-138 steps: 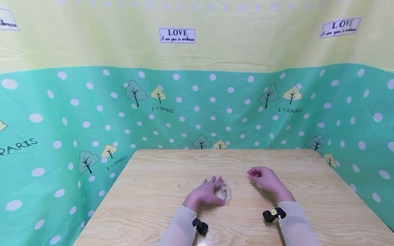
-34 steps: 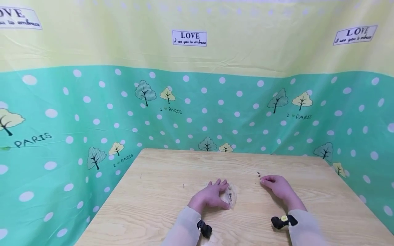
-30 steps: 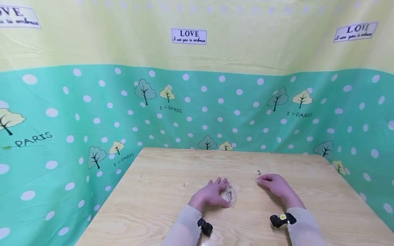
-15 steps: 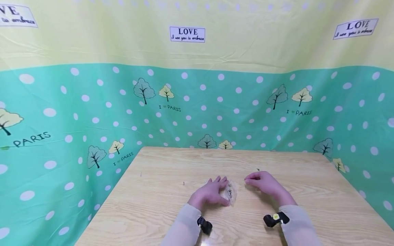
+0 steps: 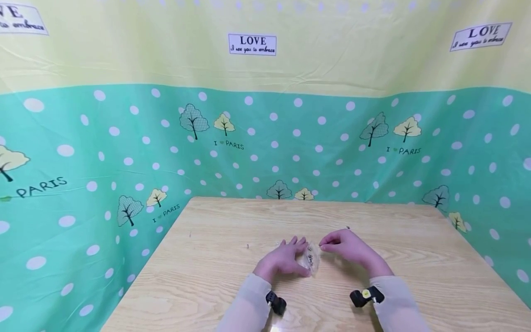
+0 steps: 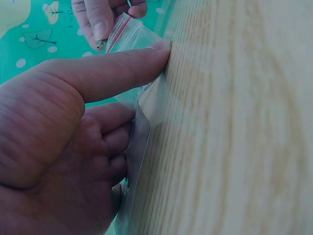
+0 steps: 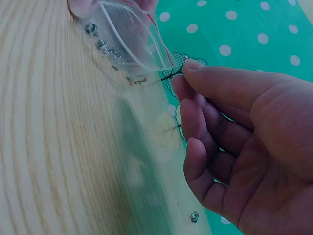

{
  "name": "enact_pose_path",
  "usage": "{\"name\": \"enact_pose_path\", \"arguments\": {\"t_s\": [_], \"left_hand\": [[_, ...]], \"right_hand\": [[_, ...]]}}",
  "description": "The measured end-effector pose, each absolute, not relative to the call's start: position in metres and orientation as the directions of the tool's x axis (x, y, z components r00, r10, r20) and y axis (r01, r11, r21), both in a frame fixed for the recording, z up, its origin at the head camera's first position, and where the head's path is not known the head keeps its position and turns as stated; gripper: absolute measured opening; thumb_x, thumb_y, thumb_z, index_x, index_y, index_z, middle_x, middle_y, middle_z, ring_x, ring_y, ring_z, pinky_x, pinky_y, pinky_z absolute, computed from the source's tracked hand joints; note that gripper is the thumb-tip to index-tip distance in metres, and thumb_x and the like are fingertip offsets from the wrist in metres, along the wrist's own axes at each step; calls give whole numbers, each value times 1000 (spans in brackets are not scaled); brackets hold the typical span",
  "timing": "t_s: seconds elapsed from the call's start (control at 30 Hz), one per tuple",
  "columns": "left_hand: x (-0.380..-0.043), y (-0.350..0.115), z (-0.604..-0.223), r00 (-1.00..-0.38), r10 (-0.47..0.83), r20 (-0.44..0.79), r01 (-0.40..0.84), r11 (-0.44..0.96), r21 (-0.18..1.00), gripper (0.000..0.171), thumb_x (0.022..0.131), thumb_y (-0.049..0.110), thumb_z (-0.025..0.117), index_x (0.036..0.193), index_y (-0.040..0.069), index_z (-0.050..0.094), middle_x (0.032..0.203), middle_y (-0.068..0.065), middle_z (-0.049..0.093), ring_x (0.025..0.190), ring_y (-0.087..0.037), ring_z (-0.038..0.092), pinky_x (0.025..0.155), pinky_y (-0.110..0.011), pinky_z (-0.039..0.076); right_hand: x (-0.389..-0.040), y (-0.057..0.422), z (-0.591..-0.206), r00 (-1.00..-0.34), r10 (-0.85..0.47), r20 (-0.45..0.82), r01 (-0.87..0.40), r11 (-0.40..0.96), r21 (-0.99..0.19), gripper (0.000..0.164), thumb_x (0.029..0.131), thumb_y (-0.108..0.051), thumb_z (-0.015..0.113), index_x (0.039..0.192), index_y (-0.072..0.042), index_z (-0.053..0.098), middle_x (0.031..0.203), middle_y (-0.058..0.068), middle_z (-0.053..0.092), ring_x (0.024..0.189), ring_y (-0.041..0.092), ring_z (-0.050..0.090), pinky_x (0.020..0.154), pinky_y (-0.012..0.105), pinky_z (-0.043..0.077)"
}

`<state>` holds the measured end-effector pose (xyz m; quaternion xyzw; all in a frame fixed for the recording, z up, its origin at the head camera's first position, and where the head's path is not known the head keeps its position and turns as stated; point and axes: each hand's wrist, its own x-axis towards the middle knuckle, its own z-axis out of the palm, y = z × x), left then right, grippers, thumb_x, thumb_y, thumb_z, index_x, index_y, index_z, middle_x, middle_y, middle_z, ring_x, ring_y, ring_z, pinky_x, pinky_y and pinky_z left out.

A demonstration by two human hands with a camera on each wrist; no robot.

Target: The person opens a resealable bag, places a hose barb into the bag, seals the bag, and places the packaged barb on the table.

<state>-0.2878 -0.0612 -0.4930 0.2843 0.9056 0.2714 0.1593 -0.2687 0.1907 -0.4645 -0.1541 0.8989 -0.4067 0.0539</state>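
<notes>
In right hand (image 5: 350, 249) — metal bit (image 6: 100, 44) (tiny)

Left grip (image 6: 73, 127) on clear bag (image 6: 136, 38)
</notes>
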Motion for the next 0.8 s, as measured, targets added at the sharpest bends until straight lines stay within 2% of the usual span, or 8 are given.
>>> {"name": "enact_pose_path", "arguments": {"t_s": [0.43,0.63,0.8], "left_hand": [[-286,-61,-491,-791,596,-139,420,694,585,92,85,39,89,163,17,47,175,5,31,164,-29,17,132,-55,15],[-287,-61,-491,-789,597,-144,417,692,589,93,85,40,88,164,16,46,175,4,30,164,-29,17,132,-55,14],[-288,-61,-493,-787,601,-139,424,690,586,93,85,40,88,164,16,46,175,3,30,164,-29,17,132,-55,14]], "right_hand": [[-267,189,-461,-929,-368,31,-261,594,-761,13,99,-19,77,107,-10,81,102,-2,78,96,15,70,88,37,58],[-265,185,-461,-921,-389,27,-274,596,-755,11,101,-18,75,107,-10,80,102,-2,77,96,17,70,89,42,59],[-265,182,-460,-924,-381,14,-262,607,-751,12,102,-20,74,107,-11,80,101,-4,76,96,15,69,89,41,58]]}}
